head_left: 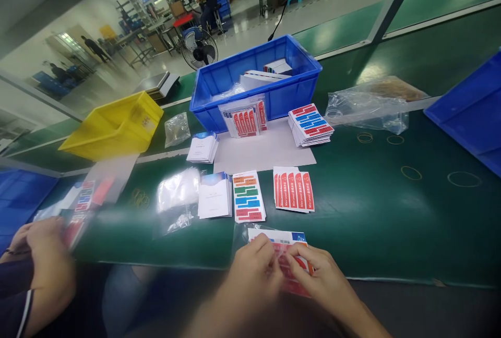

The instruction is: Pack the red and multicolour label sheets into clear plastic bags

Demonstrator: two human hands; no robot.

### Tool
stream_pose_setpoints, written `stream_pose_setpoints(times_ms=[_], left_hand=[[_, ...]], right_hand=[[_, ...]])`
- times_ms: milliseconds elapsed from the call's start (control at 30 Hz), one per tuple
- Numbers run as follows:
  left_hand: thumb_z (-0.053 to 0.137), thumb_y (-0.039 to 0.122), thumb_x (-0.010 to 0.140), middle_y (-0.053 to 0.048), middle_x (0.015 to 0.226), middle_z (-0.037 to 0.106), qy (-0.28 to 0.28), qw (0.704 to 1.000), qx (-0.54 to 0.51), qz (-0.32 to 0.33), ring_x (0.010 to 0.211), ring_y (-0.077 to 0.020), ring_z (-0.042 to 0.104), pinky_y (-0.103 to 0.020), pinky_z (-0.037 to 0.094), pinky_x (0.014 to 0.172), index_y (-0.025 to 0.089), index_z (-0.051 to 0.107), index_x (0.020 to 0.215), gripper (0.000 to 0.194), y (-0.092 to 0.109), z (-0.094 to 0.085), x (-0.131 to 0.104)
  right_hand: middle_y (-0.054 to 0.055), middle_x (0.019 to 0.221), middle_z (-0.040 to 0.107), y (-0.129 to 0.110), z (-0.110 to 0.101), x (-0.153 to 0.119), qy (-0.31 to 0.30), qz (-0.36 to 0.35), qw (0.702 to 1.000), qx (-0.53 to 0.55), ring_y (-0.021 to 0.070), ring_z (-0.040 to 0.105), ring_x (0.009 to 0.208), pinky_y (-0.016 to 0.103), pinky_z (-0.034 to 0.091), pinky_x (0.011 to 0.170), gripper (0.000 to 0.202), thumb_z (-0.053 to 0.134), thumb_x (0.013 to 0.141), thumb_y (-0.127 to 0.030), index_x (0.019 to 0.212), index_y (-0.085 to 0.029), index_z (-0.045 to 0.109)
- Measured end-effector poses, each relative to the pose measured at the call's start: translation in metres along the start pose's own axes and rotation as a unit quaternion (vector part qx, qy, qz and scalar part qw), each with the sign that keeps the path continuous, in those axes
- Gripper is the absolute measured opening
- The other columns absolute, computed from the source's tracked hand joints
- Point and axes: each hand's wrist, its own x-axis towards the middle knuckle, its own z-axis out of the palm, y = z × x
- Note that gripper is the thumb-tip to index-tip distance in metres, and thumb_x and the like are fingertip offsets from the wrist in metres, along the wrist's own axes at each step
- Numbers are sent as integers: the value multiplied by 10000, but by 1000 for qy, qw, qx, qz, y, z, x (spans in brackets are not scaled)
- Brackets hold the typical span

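At the near edge of the green table (pixel 376 213), the person's left hand (pixel 252 270) and right hand (pixel 313 275) meet over a small bundle of sticker sheets (pixel 279 239) lying partly inside a clear plastic bag (pixel 239 234); the fingers of both hands are closed on the bundle's near end, the left pinching from the left side, the right from the right, thumbs on top. The bundle's long axis runs away from the person toward the far side, so the free end, with a white and blue top sheet, points at the rows of stock beyond; both hands are equally close to it.

Just beyond lie three stacks side by side: white leaflets (pixel 214 195) on the left, multicolour label sheets (pixel 248 196) in the middle, red label sheets (pixel 293 189) on the right; left of them sits a heap of empty clear bags (pixel 178 197). Farther off, a white paper sheet (pixel 266 150) carries another red-and-blue label stack (pixel 310 124) in front of a blue bin (pixel 282 93); a yellow bin (pixel 113 124) stands to the far left; rubber bands (pixel 410 172) are scattered on the right.

At the near left, a co-worker's hand (pixel 49 254) grips a blurred bagged pack (pixel 82 207); whether those fingers are fully closed I cannot tell.
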Motion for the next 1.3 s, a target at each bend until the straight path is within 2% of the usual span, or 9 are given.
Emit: stream_pose_setpoints(times_ms=[167,267,333,433,500,600,733,900,1300], left_hand=[[448,72,795,14,668,473,111,992,-26,-59,577,-99,490,-193,388,502,210,387,632,223,-9,-28,-5],[483,77,822,11,713,518,182,981,-1,-69,632,-103,522,-196,417,542,201,454,656,209,-16,-53,-18],[533,90,832,8,751,548,257,964,42,-61,688,-112,546,-207,435,588,194,507,681,185,-18,-71,-30],[619,100,802,12,770,567,375,920,108,-43,701,-109,553,-210,429,597,188,552,681,165,-15,-92,-48],[644,91,786,17,764,565,399,907,133,-28,682,-101,547,-209,423,591,186,556,676,169,-12,-96,-54],[603,58,803,17,779,551,324,934,148,-16,667,-89,537,-200,433,602,190,523,708,181,-11,-78,-48],[499,45,808,4,757,520,178,976,121,-16,623,-94,512,-194,431,552,203,462,697,196,-18,-17,-21],[459,41,749,-7,718,522,102,987,125,-3,607,-126,536,-232,433,549,215,449,661,195,-16,52,3],[437,71,778,-33,715,564,40,992,116,42,609,-160,570,-267,441,524,216,477,695,172,-17,103,11]], right_hand=[[30,791,711,17,-4,-18,51,19,998,13,185,674,729,254,518,682,239,475,939,-366,862,-223,651],[72,921,753,33,-5,-34,194,67,978,28,246,712,853,329,559,815,337,554,883,-428,1124,-205,632],[63,912,773,44,-8,-41,254,68,964,25,266,723,859,425,491,993,320,605,848,-427,1094,-233,672],[26,984,779,58,-14,-41,194,28,980,37,274,716,967,497,348,1126,207,629,842,-363,1009,-289,727],[19,1075,760,65,-17,-36,147,20,987,67,276,688,1055,460,433,1074,275,629,842,-340,1097,-279,712],[34,1064,764,68,-19,-33,142,64,980,121,289,716,980,377,572,907,284,667,807,-372,1050,-249,750],[71,937,788,64,-23,-42,178,172,943,221,326,739,872,374,621,800,301,716,751,-462,905,-215,793],[102,883,788,46,-27,-61,211,231,905,289,364,739,820,430,629,748,375,754,689,-520,901,-212,790],[115,832,782,48,-14,-79,138,319,831,435,336,740,782,456,596,744,465,718,712,-587,882,-155,751]])
